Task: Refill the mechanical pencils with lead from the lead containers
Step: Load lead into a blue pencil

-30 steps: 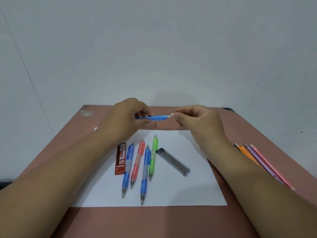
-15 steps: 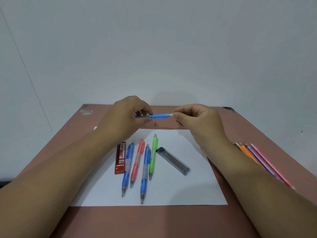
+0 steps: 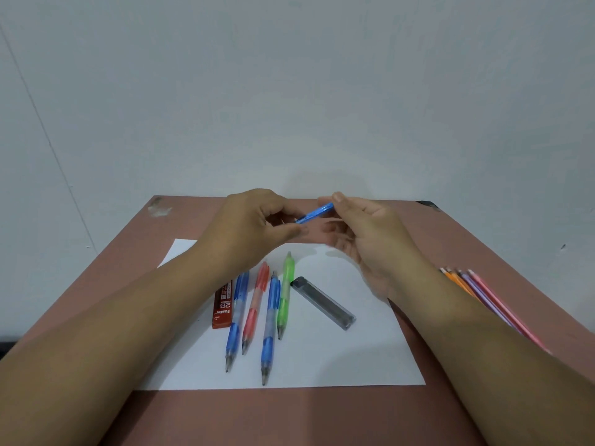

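Four mechanical pencils lie side by side on the white paper: two blue, one red, one green. A fifth, blue pencil is held above the worktop, between the hands. The left hand and right hand each pinch one end. Two lead containers flank the row: a red case, contents hidden, and a grey transparent case, contents unclear.

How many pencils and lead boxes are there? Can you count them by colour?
Blue mechanical pencils: 3, one held, two on the paper
Red mechanical pencil: 1
Green mechanical pencil: 1
Red lead container: 1
Grey lead container: 1
Colour pencils at the right: at least 4, partly hidden
Total: at least 11
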